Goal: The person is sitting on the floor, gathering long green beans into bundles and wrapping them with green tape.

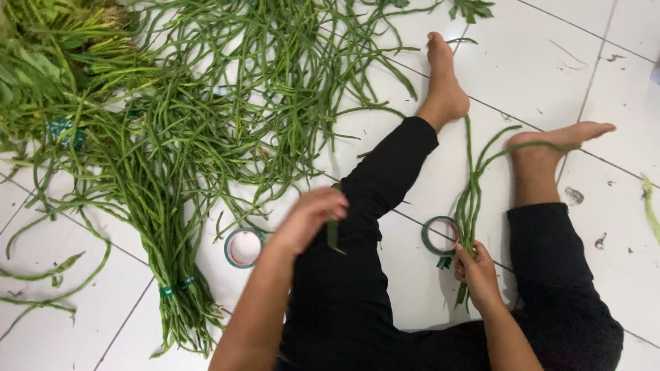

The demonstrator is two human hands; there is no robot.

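**Long beans gathered for bundling on the floor**

The person sat on the white tiled floor (619,62) with legs spread, so the work lay between them. The right hand (476,273) had its fingers closed round the lower end of a small bunch of long beans (469,199), right beside a roll of green tape (440,235). The left hand (309,218), blurred, pinched a green strip (333,233). Another tape roll (243,247) lay near a bundle already taped (175,292), with loose beans (227,89) heaped beyond.

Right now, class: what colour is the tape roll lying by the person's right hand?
Green, seen in the head view: the tape roll lies beside the right hand.
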